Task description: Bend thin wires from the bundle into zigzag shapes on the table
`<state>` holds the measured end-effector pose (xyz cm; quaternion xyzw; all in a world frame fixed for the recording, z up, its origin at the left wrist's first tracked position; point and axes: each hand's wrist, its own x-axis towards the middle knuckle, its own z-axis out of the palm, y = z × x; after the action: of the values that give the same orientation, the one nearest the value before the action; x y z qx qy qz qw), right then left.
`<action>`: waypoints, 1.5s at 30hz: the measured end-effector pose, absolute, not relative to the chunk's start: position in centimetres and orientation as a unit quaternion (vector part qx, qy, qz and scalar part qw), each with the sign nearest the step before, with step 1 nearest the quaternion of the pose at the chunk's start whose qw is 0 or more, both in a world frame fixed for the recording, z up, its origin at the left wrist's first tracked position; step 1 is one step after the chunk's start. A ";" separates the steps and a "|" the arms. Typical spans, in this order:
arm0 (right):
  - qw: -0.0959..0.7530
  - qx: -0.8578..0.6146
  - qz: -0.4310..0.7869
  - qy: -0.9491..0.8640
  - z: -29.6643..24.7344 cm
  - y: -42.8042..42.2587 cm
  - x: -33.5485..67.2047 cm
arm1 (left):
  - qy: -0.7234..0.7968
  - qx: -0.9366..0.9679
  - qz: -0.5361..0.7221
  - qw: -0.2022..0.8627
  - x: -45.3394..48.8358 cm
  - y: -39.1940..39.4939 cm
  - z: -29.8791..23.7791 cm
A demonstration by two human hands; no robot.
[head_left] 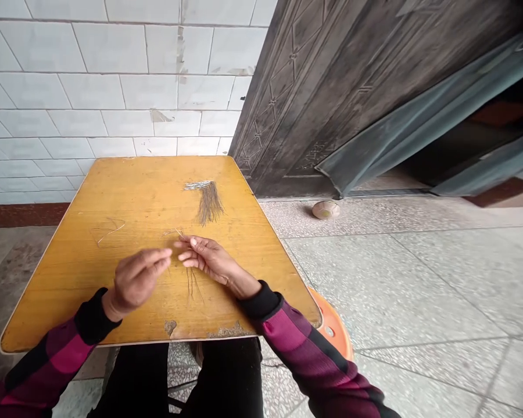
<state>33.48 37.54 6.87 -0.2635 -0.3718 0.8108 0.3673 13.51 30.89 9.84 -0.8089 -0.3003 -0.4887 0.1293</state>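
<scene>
My left hand (136, 277) hovers over the middle of a yellow wooden table (70, 255), its thumb and fingers pinched together on something too thin to make out. My right hand (204, 257) is just to its right, fingers curled and closed around a few thin wire-like strands (194, 284) that trail down toward me. The two hands almost touch at the fingertips. A bundle of similar thin strands (208, 200) with a pale bound end lies farther back on the table. One or two loose strands (108, 231) lie to the left.
The table stands against a white tiled wall (113, 87). A dark metal door (353, 87) is at the right. An orange stool (333, 328) sits by the table's right corner. A small round object (325, 209) lies on the speckled floor near the door.
</scene>
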 end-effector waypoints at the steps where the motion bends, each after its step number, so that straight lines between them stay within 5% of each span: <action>1: 0.379 -0.256 0.817 -0.351 7.1 37.5 33.5 | -0.281 -0.827 -0.472 0.118 14.0 30.5 9.7; 11: 0.452 -0.249 0.816 -0.259 7.7 38.2 34.0 | -0.237 -0.880 -0.410 0.032 15.7 29.7 8.5; 20: 0.354 -0.258 0.819 -0.369 7.4 37.6 34.5 | -0.276 -0.854 -0.441 0.008 15.0 29.5 9.8; 26: 0.249 -0.254 0.830 -0.429 7.0 37.0 34.0 | -0.493 -0.706 -0.447 -0.243 13.4 32.2 10.6; 34: 0.201 -0.247 0.823 -0.470 7.4 36.8 33.8 | -0.407 -0.563 -0.262 -0.670 13.8 33.4 8.8; 41: 0.201 -0.260 0.813 -0.481 6.9 36.9 33.5 | -0.375 -0.442 -0.253 -0.775 14.6 33.3 8.3; 45: 0.352 -0.354 0.718 -0.486 6.6 37.9 34.1 | -0.417 -0.420 -0.320 -0.739 14.1 33.5 9.1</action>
<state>34.09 37.87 6.63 -0.3540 -0.4859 0.7176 0.3517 14.08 33.51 9.11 -0.4202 -0.4174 -0.3204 -0.7393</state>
